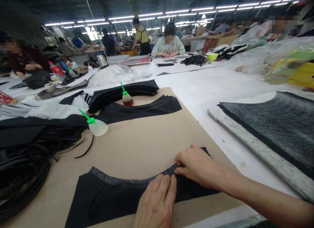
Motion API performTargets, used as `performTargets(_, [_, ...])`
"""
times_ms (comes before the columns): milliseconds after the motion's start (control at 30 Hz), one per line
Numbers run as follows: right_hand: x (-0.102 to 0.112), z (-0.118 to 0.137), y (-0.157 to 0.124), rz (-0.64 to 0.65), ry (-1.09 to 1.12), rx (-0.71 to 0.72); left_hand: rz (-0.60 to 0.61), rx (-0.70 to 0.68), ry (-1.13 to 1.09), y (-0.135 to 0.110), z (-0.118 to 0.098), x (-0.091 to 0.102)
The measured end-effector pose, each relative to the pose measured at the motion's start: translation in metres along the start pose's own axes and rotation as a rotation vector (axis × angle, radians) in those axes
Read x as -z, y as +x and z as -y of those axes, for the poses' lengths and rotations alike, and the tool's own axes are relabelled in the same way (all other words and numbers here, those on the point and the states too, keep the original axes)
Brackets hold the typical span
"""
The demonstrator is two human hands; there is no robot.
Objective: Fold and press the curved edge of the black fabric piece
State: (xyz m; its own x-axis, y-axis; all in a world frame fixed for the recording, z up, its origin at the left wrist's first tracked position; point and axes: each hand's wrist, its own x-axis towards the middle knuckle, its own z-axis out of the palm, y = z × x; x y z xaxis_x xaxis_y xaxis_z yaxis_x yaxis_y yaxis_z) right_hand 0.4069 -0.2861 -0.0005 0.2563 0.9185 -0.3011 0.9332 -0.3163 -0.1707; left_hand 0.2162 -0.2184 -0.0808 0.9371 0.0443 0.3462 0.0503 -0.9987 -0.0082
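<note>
A curved black fabric piece (pixel 115 202), its concave upper edge bordered by a folded grey speckled strip (pixel 117 181), lies on a brown sheet (pixel 147 139). My left hand (pixel 157 200) presses flat on the piece near the middle of that edge, fingers side by side and extended. Farther right, my right hand (pixel 195 166) pinches the edge strip between thumb and curled fingers. Beyond both hands are two squeeze bottles with green nozzles: a whitish bottle (pixel 98 127) on the left and a bottle with brown liquid (pixel 127 100).
Stacked black curved pieces (pixel 122 94) lie at the sheet's far end. Coiled black strips (pixel 24 182) spread along the left. On the right, dark grey sheets (pixel 274 123) rest on a speckled pad (pixel 257 162). A co-worker (pixel 168 43) sits across the white table (pixel 196 87).
</note>
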Motion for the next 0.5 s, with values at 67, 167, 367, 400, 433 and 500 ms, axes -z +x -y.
performTargets(67, [0.001,-0.003,-0.001,-0.007,0.026,-0.027,0.042,0.0,-0.028,0.005,-0.003,-0.006])
performTargets(167, [0.005,-0.018,0.0,-0.008,0.1,-0.094,0.055,-0.002,-0.024,0.007,-0.004,-0.012])
performTargets(367, [0.007,-0.064,-0.003,0.039,0.342,-0.159,0.0,0.046,0.039,0.012,-0.008,-0.015])
performTargets(400, [0.005,-0.068,-0.004,0.052,0.38,-0.154,0.001,0.063,0.048,0.013,-0.01,-0.015])
performTargets(433, [0.003,-0.07,-0.005,0.061,0.413,-0.15,0.0,0.072,0.055,0.015,-0.011,-0.015])
performTargets(500, [-0.001,-0.071,-0.007,0.062,0.451,-0.148,-0.005,0.08,0.066,0.018,-0.014,-0.015])
